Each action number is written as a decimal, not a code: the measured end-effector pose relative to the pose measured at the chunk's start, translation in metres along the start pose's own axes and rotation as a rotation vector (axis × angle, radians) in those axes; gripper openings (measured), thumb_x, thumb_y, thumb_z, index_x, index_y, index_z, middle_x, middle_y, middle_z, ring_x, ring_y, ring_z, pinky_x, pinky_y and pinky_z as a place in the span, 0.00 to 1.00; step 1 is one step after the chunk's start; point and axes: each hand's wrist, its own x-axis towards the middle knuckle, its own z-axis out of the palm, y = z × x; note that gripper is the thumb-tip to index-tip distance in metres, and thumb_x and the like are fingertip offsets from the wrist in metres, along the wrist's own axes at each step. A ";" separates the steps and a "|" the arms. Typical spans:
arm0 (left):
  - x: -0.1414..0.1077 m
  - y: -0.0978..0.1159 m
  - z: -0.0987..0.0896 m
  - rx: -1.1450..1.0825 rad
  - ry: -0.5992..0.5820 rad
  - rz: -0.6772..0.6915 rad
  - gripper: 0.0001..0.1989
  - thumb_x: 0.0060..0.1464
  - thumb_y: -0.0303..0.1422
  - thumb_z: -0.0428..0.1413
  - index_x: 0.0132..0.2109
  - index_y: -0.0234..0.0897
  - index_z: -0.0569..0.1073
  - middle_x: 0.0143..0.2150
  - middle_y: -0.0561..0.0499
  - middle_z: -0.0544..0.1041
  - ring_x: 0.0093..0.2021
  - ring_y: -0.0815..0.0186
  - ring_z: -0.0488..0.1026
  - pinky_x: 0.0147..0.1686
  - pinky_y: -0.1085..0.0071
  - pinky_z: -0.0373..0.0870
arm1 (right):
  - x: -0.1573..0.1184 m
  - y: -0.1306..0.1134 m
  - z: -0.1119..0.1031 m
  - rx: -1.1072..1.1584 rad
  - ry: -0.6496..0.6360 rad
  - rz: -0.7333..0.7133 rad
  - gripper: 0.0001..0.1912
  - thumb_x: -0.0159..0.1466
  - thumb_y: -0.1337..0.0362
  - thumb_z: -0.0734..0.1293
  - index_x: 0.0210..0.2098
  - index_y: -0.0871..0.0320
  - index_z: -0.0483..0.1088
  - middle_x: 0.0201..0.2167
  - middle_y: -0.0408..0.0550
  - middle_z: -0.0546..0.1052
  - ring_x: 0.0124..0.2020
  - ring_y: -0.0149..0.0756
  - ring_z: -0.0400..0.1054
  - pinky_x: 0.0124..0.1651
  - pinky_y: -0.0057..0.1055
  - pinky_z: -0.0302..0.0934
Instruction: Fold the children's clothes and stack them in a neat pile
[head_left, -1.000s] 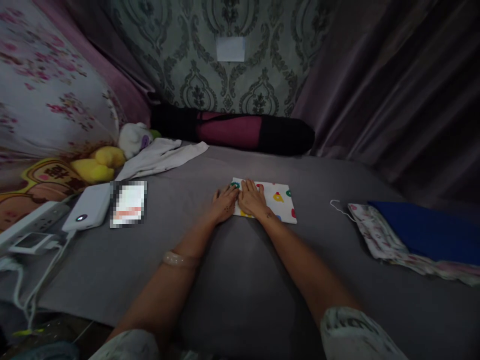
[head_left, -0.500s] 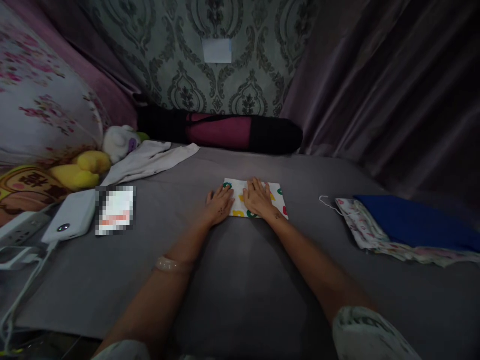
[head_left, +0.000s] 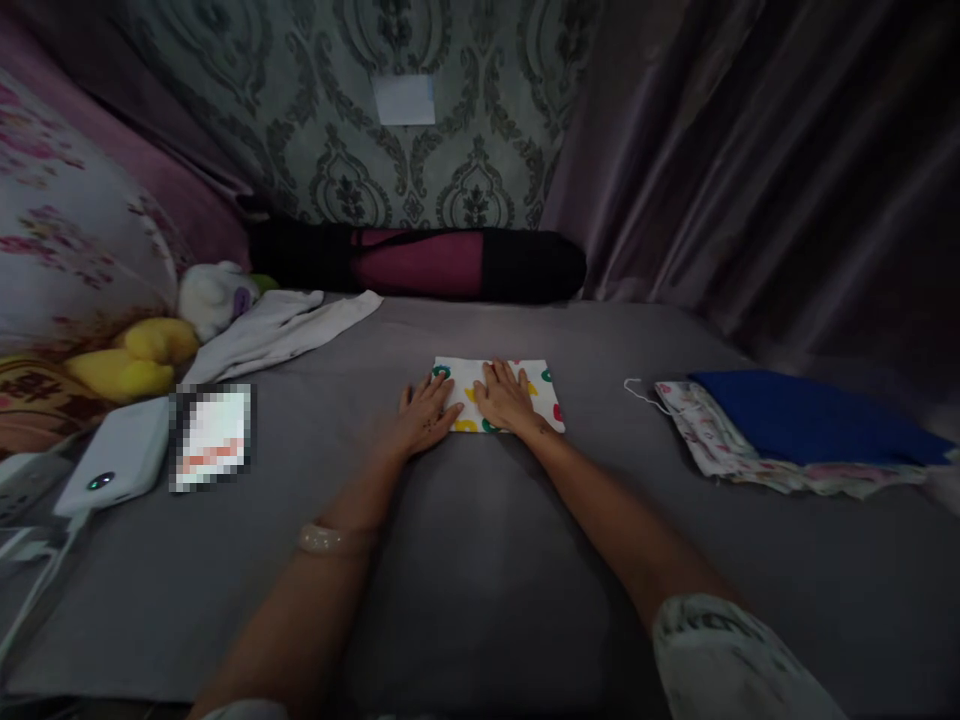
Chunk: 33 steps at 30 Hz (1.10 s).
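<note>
A white folded cloth with green, yellow and red figures lies flat on the grey bed sheet. My left hand rests at its left edge, fingers stretched out, partly on the cloth and partly on the sheet. Across the middle of the cloth, my right hand lies flat with its fingers apart, covering some of the print. Neither hand grips anything. Both forearms reach forward from the bottom of the view, and a pale bangle circles the left one.
To the right is a stack of folded cloths topped by a blue one, with a white string beside it. On the left lie a white power bank with a cable, plush toys and a light garment. A black-and-maroon roll lies by the wall.
The view has turned slightly right, so things appear shifted left. My left hand sits a little farther toward the cloth's left edge; my right hand stays flat on its middle.
</note>
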 end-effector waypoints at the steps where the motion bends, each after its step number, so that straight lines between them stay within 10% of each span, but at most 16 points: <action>1: 0.000 0.001 -0.001 0.000 -0.001 0.000 0.29 0.65 0.47 0.39 0.68 0.41 0.56 0.72 0.43 0.51 0.72 0.54 0.43 0.66 0.44 0.40 | 0.000 0.000 -0.001 0.009 -0.004 -0.001 0.32 0.71 0.55 0.48 0.68 0.66 0.51 0.70 0.58 0.49 0.71 0.45 0.39 0.69 0.50 0.28; 33: 0.002 -0.007 0.004 0.001 0.047 -0.023 0.30 0.64 0.49 0.39 0.67 0.42 0.58 0.72 0.45 0.51 0.72 0.52 0.43 0.66 0.45 0.43 | -0.008 0.044 -0.011 0.001 0.010 0.057 0.34 0.71 0.54 0.45 0.69 0.69 0.48 0.71 0.59 0.47 0.71 0.45 0.38 0.69 0.47 0.32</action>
